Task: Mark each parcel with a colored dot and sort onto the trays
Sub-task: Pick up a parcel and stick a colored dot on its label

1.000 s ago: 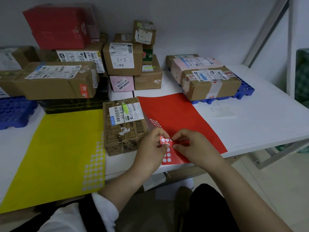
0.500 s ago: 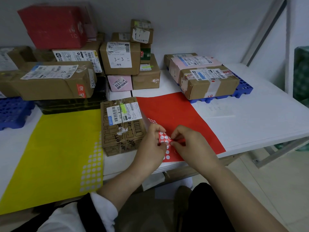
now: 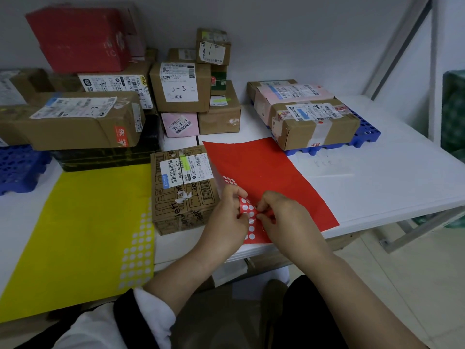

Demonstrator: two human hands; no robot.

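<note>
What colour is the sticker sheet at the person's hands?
The sticker sheet is red, with white round spots; head view shows it best.

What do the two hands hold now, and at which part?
The red sticker sheet, at its lifted near-left corner: the left hand pinches the curled edge, and the right hand pinches right beside it.

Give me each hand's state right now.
Left hand: closed, pinching the lifted edge of the red sticker sheet.
Right hand: closed, pinching the same sheet.
</note>
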